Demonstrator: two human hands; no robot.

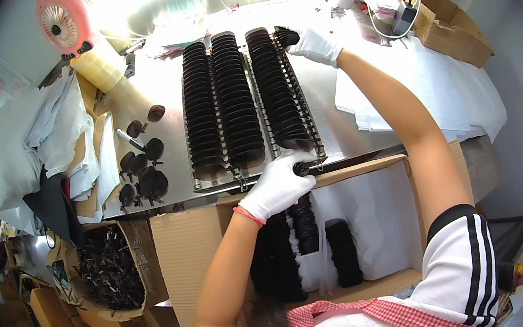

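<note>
Lenses (274, 88) run back from the bench's (169, 146) front edge; probably light, slick, scratchable, so grab rims. Left hand (279, 183) and right hand (317, 47) cup the right row's ends, can't tell if pinching.

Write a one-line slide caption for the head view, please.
Gloved left hand at the near end and right hand at the far end of the rightmost row of dark lenses.

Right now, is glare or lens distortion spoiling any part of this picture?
Head view: strong light washes out the area behind the metal table; the white-gloved right hand is very bright, losing detail; black fisheye borders hide the corners; the rows of dark lenses stay distinguishable.
</note>
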